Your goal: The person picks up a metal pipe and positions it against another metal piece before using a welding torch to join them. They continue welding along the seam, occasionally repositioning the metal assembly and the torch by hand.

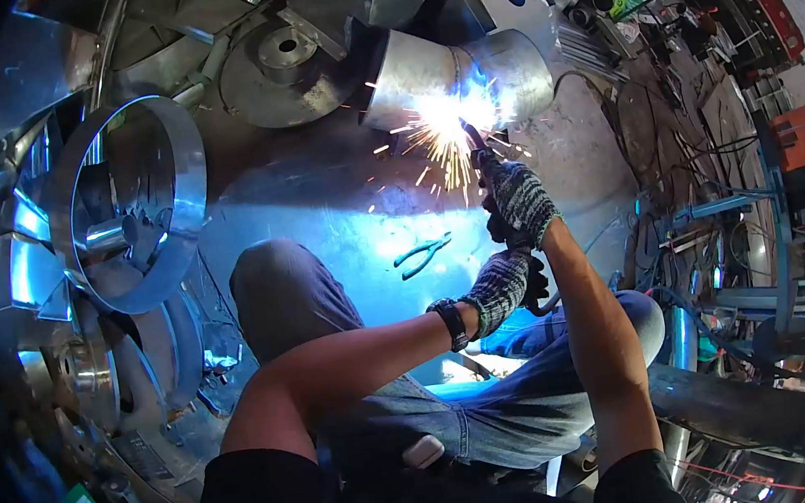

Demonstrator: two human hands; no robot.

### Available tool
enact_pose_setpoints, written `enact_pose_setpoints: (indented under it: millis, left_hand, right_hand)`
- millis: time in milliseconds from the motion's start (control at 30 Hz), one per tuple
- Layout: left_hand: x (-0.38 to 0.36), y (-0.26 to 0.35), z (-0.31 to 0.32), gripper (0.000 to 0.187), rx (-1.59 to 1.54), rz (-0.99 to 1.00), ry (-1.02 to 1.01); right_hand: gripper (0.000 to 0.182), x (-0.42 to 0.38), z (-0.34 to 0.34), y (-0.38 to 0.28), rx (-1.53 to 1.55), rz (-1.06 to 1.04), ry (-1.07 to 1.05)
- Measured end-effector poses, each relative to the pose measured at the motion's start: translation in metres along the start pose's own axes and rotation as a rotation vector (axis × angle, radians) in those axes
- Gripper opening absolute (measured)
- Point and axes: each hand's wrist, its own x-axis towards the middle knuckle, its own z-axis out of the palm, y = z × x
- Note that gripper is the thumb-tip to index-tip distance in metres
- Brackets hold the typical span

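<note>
Bright arc light and sparks burst from the lower side of a metal pipe (405,68), close to the seam between its two sections. Pointing into that glare is the tip of a welding torch (475,138). My right hand (523,198), in a grey knitted glove, is wrapped round the torch near its neck. Lower down, my left hand (499,286), gloved alike, closes round the torch's rear part just below the right hand. A pair of pliers (423,255) with blue handles lies on the floor left of both hands. The exact weld spot is hidden by the glare.
A large metal ring (192,192) stands at the left among sheet-metal pieces. Behind lie a round flanged disc (253,94) and a bracket with a hole (506,12). Cables, rods and an orange box (804,138) crowd the right. My bent knees flank the work.
</note>
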Motion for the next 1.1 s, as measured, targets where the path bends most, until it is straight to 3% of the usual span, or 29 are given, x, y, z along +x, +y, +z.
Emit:
enact_pose_setpoints:
  millis: [33,100,167,233,267,300,367,433,500,533,567,667,700,733,767,800,833,867,900,933,967,1033,1100]
  left_hand:
    - [0.000,0.001,0.000,0.029,0.007,-0.003,-0.002]
    - [0.000,0.001,0.000,0.028,0.034,-0.003,-0.021]
    - [0.002,0.000,0.000,0.029,0.061,0.008,-0.009]
    - [-0.006,0.009,0.008,0.032,0.116,-0.006,0.053]
    - [-0.010,0.013,0.011,0.034,0.165,0.018,0.061]
    - [-0.011,0.016,0.012,0.036,0.214,0.043,0.070]
    - [0.000,0.013,0.006,0.038,0.296,0.056,0.062]
    - [0.001,0.022,0.007,0.040,0.392,0.063,0.052]
    - [-0.013,0.042,0.014,0.045,0.565,0.304,-0.225]
    - [-0.005,0.040,0.007,0.042,0.460,0.310,-0.348]
    - [-0.006,0.048,0.009,0.037,0.486,0.279,-0.336]
    - [0.013,0.060,-0.006,0.032,0.511,0.616,-0.408]
    - [0.008,0.083,-0.007,0.033,0.867,0.697,-0.218]
    - [0.009,0.102,0.000,0.028,0.841,0.566,-0.018]
    - [-0.005,0.122,0.007,0.025,0.744,0.649,0.146]
    - [0.021,0.125,-0.025,0.024,0.559,0.871,0.182]
    - [0.039,0.155,-0.060,0.027,0.788,0.976,0.326]
    - [0.034,0.175,-0.071,0.031,0.882,0.900,0.597]
    - [0.046,0.194,-0.083,0.037,0.751,1.103,0.651]
    - [0.047,0.214,-0.094,0.043,0.835,1.032,0.911]
    - [0.073,0.239,-0.138,0.052,0.972,1.121,1.069]
    - [0.064,0.252,-0.114,0.053,1.219,0.902,1.404]
    - [0.095,0.265,-0.136,0.050,1.262,0.912,1.294]
  right_hand:
    - [0.059,-0.010,0.012,0.020,-0.001,0.005,0.007]
    - [0.053,-0.008,0.003,0.011,0.184,0.320,-0.219]
    - [0.053,-0.013,0.015,0.027,0.249,0.384,-0.214]
    - [0.058,-0.017,0.024,0.040,-0.111,-0.154,0.033]
    - [0.060,-0.018,0.038,0.044,0.566,0.217,0.099]
    - [0.060,-0.011,0.026,0.032,0.568,0.216,0.103]
    - [0.055,0.015,-0.039,-0.021,0.721,0.982,-0.097]
    - [0.057,0.025,-0.080,-0.060,0.773,0.973,0.024]
    - [0.054,0.030,-0.107,-0.078,0.665,0.909,0.010]
    - [0.054,0.029,-0.114,-0.075,0.608,0.819,0.064]
    - [0.050,0.028,-0.121,-0.071,0.586,0.745,0.097]
    - [0.042,0.020,-0.152,-0.060,0.292,0.529,0.221]
    - [0.040,0.016,-0.164,-0.052,0.213,0.474,0.259]
    - [0.038,0.012,-0.179,-0.049,0.221,0.560,0.230]
    - [0.039,0.001,-0.181,-0.025,0.114,0.518,0.307]
    - [0.039,-0.007,-0.184,-0.006,0.202,0.587,0.323]
    - [0.039,-0.016,-0.193,-0.009,0.327,0.704,0.350]
    - [0.039,-0.022,-0.206,-0.016,0.401,0.794,0.364]
    - [0.040,-0.027,-0.214,-0.018,0.476,0.884,0.375]
    - [0.039,-0.031,-0.218,-0.007,0.456,0.896,0.379]
    - [0.039,-0.036,-0.221,0.004,0.434,0.912,0.385]
    - [0.042,-0.037,-0.232,0.005,0.432,0.975,0.431]
    - [0.041,-0.042,-0.237,0.015,0.481,0.989,0.464]
